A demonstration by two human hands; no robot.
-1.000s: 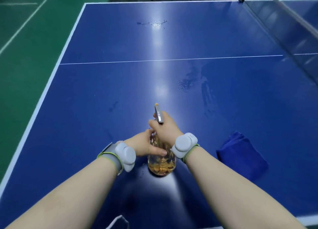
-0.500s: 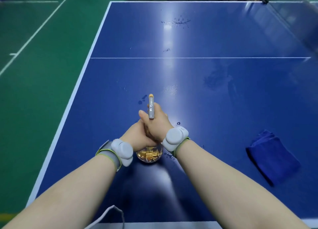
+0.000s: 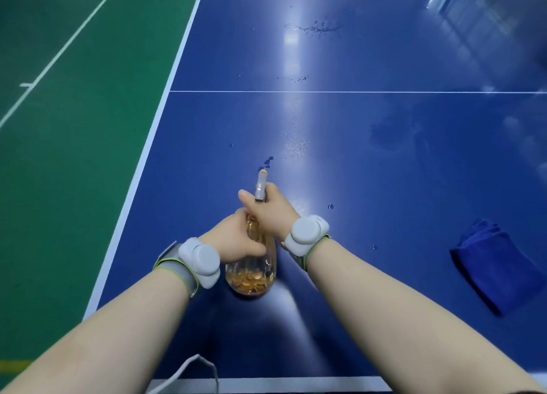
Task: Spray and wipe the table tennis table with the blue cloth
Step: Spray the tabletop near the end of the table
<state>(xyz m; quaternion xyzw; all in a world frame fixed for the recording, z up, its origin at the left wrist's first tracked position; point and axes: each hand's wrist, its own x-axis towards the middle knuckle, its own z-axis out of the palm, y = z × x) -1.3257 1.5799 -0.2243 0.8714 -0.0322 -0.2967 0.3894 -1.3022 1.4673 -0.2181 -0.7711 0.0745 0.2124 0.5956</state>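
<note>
L grip (image 3: 236, 239) clamped round spray bottle (image 3: 251, 278) body, R grip (image 3: 272, 213) clamped at its neck, over desk (image 3: 384, 186) w/ droplets (image 3: 296, 148) ahead. To R, well apart, lies blue cloth (image 3: 497, 263).

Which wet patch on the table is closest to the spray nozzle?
The small dark droplet cluster just beyond the nozzle. The fine mist patch sits farther out; the far splash lies past the white line.
</note>
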